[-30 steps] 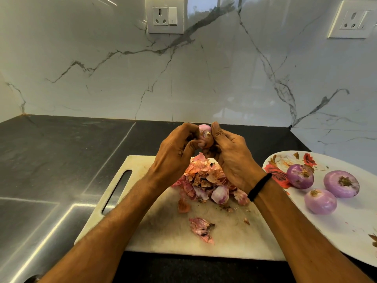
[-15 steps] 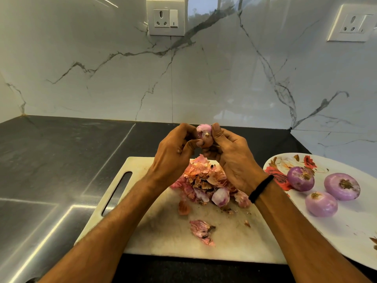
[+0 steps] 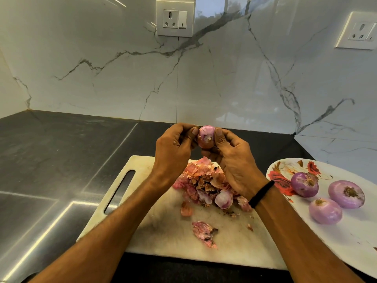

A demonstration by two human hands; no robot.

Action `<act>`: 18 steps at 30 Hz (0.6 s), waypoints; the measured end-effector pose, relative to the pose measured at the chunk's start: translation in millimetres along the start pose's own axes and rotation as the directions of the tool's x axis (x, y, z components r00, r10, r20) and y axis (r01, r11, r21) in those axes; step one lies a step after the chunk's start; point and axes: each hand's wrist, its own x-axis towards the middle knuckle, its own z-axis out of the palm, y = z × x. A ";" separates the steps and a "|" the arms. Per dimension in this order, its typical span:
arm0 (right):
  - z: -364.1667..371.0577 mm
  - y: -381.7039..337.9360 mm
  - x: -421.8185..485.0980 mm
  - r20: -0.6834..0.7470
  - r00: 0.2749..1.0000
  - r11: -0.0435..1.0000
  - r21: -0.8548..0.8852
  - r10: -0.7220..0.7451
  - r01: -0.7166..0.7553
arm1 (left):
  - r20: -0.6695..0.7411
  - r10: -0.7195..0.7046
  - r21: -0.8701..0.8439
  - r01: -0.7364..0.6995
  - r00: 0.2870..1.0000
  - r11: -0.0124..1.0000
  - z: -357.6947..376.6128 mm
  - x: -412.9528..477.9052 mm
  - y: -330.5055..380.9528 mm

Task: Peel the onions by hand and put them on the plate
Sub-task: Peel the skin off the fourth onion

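Since a second ago the two thumbs have drawn apart, so more of the small purple-pink onion point(image 3: 206, 136) shows between them. The left hand point(image 3: 173, 152) has curled fingers and presses its thumb tip on the onion's nine o'clock side. The right hand point(image 3: 234, 166) sets its thumb on the three o'clock side and cups the onion from below with curled fingers. The onion is held in the air above the far edge of the pale rectangular stone cutting board point(image 3: 163, 231), over a heap of papery pink and orange onion skins point(image 3: 206, 180). A brownish patch of skin seems to remain low on the onion.

To peel well, the person would probably do best to catch the loose skin edge with a thumbnail and pull it off in strips, turning the onion with the other hand so scraps fall on the heap.

The white oval floral plate point(image 3: 357, 242) lies at three o'clock of the board, just beside its edge. Three peeled purple onions point(image 3: 325, 211) cluster on its far half, and its near half looks the easiest landing spot. The dark grey stone countertop point(image 3: 61, 160) spreads wide toward nine o'clock; the white veined marble wall point(image 3: 224, 78) closes off twelve o'clock
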 end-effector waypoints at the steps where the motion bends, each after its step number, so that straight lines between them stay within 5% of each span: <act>1: 0.5 0.0 0.0 -0.011 1.000 1.000 0.004 -0.002 0.002 | -0.010 -0.001 -0.003 0.001 1.000 1.000 0.3 -0.1 0.5; 18: 3.4 9.8 3.0 0.003 1.000 1.000 0.021 -0.002 0.002 | -0.055 -0.069 0.023 0.070 0.996 0.997 6.2 1.1 -7.8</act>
